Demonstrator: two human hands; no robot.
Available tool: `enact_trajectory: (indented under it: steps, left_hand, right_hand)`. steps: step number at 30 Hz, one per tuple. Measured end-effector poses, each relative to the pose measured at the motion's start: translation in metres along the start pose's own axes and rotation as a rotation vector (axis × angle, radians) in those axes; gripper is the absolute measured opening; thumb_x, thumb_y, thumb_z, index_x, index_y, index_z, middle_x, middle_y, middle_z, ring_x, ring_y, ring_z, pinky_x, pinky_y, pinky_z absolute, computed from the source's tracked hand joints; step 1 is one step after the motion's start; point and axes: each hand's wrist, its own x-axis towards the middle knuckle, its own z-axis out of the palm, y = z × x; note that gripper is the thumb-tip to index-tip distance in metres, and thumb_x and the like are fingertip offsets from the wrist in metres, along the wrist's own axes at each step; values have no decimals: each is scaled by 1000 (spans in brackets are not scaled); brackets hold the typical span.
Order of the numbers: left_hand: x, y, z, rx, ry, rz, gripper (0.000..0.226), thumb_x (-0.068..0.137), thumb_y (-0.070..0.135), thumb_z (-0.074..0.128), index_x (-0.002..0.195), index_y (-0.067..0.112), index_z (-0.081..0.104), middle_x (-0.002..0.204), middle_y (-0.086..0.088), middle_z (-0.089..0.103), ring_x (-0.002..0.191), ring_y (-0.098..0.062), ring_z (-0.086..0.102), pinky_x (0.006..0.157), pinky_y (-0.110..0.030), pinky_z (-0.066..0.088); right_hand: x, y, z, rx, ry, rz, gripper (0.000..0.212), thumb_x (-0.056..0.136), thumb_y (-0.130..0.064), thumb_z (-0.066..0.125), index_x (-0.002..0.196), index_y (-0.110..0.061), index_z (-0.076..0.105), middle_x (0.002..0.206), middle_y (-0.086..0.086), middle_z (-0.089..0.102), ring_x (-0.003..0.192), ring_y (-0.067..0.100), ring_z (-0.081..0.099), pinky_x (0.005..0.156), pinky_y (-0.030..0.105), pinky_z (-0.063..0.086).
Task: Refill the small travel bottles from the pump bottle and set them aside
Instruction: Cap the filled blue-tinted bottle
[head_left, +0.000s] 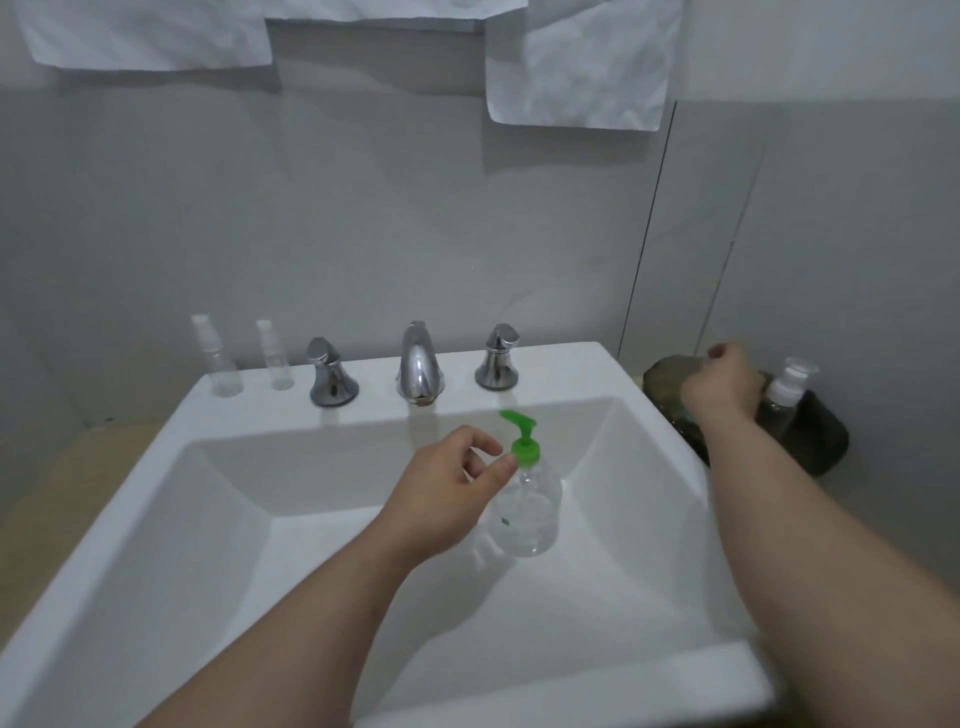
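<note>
At ten o'clock, travel bottles (223, 358) look empty; refill seemingly unstarted. By pump bottle (527, 512), left fingers (483, 446) loose, gripping nothing; right fingers (719, 354) curled, hold unclear.

Right hand (722, 387) covering chunk of dark bag (815, 447), stuff at fingertips blurring out. Left hand (441, 493) blocking pump bottle (527, 512) neck, grip looking unclear. White sheets (582, 67) getting cropped by top edge. Label (503, 521) reading too tiny.

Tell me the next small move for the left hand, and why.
Probably close the left hand round the green collar of the pump bottle to steady it: the thumb tip sits at the collar, the bottle stands in the sink basin, and the two travel bottles stand capped on the back ledge.
</note>
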Motion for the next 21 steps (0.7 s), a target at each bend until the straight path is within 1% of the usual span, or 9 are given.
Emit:
enact_trajectory:
  steps: [2, 7, 9, 11, 14, 16, 17, 19, 21]
  left_hand:
    - [0, 0, 1, -3, 0, 8, 21, 94, 52, 66, 100, 32, 65, 80, 1, 71, 57, -6, 59, 63, -30, 52]
    - [1, 0, 2, 14, 6, 17, 19, 94, 48, 67, 98, 29, 67, 79, 0, 71, 57, -2, 55, 61, -23, 47]
    - [0, 1, 2, 11, 7, 16, 19, 95, 47, 67, 96, 28, 67, 79, -1, 71, 58, -2, 55, 60, -23, 47]
    - [0, 1, 1, 23, 11, 12, 18, 95, 46, 67, 94, 28, 67, 78, -1, 71, 57, -3, 56, 61, -24, 48]
    - [1, 0, 0, 34, 15, 0, 19, 95, 46, 66, 93, 26, 68, 79, -2, 71, 58, -3, 56, 58, -20, 46]
    - [0, 0, 0, 19, 19, -15, 20, 95, 43, 68, 90, 24, 69, 77, -3, 71, 60, -5, 58, 58, -20, 46]
    - [0, 0, -1, 11, 17, -26, 21, 94, 42, 70, 86, 22, 69, 73, -3, 69, 61, -8, 59, 58, -22, 46]
    - [-1, 2, -2, -14, 6, -42, 27, 91, 34, 76, 75, 15, 67, 59, -1, 59, 59, -14, 58, 56, -24, 44]
    - [-2, 5, -6, -37, 20, -38, 31, 84, 20, 79, 62, 8, 62, 50, 5, 49, 52, -13, 50, 55, -25, 41]
  right_hand:
    - [5, 5, 2, -33, -22, 10, 40, 99, 8, 53, 137, -5, 53, 140, 24, 54, 126, 40, 56, 100, 44, 48]
    - [11, 9, 8, -122, -63, 18, 45, 100, 5, 52, 145, -3, 54, 143, 25, 54, 128, 42, 56, 103, 47, 49]
    - [8, 8, 8, -145, -57, -6, 50, 101, 3, 50, 149, -8, 52, 146, 24, 53, 128, 42, 56, 101, 47, 50]
    - [4, 5, 5, -171, -37, -48, 57, 100, 2, 48, 154, -17, 48, 148, 21, 53, 128, 42, 56, 98, 48, 52]
    - [-9, -11, -7, -224, 40, -183, 60, 96, -3, 47, 152, -26, 48, 146, 15, 55, 126, 41, 56, 97, 51, 52]
    - [-25, -33, -17, -189, 102, -299, 52, 96, -4, 47, 142, -27, 57, 142, 11, 56, 122, 37, 57, 96, 48, 51]
    - [-36, -47, -22, -135, 117, -348, 46, 95, -5, 47, 133, -25, 63, 138, 9, 58, 119, 35, 58, 93, 45, 50]
    - [-63, -73, -27, 16, 112, -455, 33, 91, -7, 47, 108, -20, 72, 119, 9, 68, 108, 33, 61, 83, 37, 47]
    - [-98, -87, -24, 152, 68, -548, 24, 87, -8, 49, 85, -17, 71, 93, 7, 72, 92, 31, 63, 74, 36, 47]
